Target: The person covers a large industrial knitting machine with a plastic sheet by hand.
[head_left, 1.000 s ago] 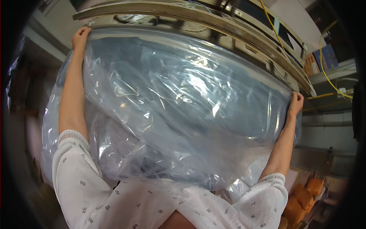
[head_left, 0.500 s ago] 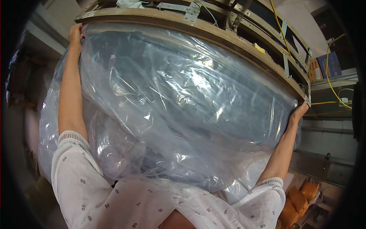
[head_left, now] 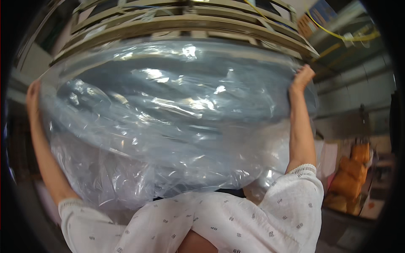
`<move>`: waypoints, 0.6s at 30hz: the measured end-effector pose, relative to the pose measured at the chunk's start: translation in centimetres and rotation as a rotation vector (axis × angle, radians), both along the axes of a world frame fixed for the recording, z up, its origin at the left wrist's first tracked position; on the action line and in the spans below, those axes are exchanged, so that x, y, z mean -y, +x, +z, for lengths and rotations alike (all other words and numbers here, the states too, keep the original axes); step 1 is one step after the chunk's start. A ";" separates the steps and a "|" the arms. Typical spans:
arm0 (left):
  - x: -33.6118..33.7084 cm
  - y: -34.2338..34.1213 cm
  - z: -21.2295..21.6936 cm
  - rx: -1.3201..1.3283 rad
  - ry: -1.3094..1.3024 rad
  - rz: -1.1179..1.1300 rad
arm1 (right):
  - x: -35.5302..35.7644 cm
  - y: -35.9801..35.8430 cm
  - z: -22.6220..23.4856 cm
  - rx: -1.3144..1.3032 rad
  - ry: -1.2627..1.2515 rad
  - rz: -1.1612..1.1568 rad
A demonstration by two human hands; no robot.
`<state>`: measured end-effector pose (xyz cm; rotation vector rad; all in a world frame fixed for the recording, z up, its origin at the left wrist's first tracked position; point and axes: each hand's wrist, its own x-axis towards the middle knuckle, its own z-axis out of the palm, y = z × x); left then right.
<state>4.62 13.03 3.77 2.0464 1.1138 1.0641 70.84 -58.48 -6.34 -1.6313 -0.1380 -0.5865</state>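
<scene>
A wide sheet of clear plastic film (head_left: 190,101) spreads between my arms, wrinkled and shiny, with its lower folds bunched against my body. My left hand (head_left: 33,95) is closed on the film's upper left corner, its fingers partly blurred. At the upper right, my right hand (head_left: 303,77) grips the other corner with bent fingers. Beyond the film's stretched upper edge stands a wooden frame (head_left: 190,24) of several parallel slats; both hands are now apart from it. A dark surface shows through the film.
Yellow cable (head_left: 325,28) hangs at the upper right near a blue and brown box (head_left: 318,14). Orange bundles (head_left: 350,179) lie at the lower right beside a cardboard box (head_left: 371,206). A pale tiled wall (head_left: 354,86) stands to the right.
Both hands have moved away from the wooden frame, drawing the film's edge toward me. My left hand has gone outward and down, my right hand inward. The view has turned.
</scene>
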 end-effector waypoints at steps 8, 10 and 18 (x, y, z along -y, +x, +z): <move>8.5 -25.4 6.1 0.355 -0.066 0.211 | -5.1 -18.9 6.1 -0.578 -0.185 0.738; 12.0 -31.1 6.1 0.311 -0.039 0.388 | -5.7 -20.6 6.6 -0.600 -0.196 0.853; 18.2 -45.7 10.1 -0.811 0.447 0.543 | -5.9 -24.6 6.0 -0.659 -0.018 1.152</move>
